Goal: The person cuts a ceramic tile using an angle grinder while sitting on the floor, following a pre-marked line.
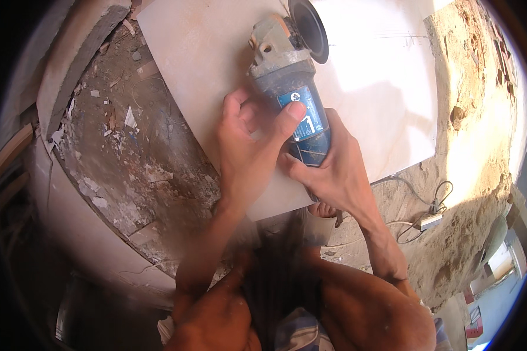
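Note:
An angle grinder point(284, 76) with blue body, dusty metal head and dark disc point(313, 32) is held over a large pale tile point(187, 64). My left hand point(246, 140) is at its left side, the thumb pressed on the label and the fingers curled beside the body. My right hand point(334, 167) is closed around the lower end of the blue body, its thumb across the underside end. The tool hides part of the tile.
Dusty rubble ground point(120, 134) lies left of the tile, beside a curved concrete edge point(64, 70). A sandy surface point(468, 117) runs along the right, with looped cables and a power strip point(428, 221). My bare legs and a foot are below the tile.

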`<action>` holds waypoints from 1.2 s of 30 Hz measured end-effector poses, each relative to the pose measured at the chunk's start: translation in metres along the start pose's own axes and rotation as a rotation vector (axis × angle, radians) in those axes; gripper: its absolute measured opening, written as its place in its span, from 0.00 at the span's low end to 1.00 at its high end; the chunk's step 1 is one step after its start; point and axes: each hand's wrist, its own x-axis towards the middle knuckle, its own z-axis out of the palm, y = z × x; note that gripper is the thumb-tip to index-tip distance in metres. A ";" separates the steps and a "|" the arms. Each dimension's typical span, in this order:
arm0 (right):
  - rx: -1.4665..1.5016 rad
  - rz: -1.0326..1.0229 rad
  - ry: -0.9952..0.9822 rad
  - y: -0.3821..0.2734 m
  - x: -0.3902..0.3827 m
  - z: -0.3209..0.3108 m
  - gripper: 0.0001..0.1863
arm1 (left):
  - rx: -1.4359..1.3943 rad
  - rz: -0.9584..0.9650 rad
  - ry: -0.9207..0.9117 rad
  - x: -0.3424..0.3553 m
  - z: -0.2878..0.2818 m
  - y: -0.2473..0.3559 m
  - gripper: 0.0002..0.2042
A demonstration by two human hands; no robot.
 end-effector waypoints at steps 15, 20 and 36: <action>-0.082 -0.101 0.028 -0.006 0.014 0.002 0.33 | -0.057 -0.009 -0.035 0.009 -0.002 0.015 0.38; -0.081 -0.099 0.034 -0.012 0.017 0.005 0.34 | -0.033 -0.007 -0.024 0.011 -0.006 0.014 0.37; -0.082 -0.059 0.016 -0.018 0.024 0.005 0.34 | -0.083 -0.042 -0.030 0.020 -0.007 0.018 0.40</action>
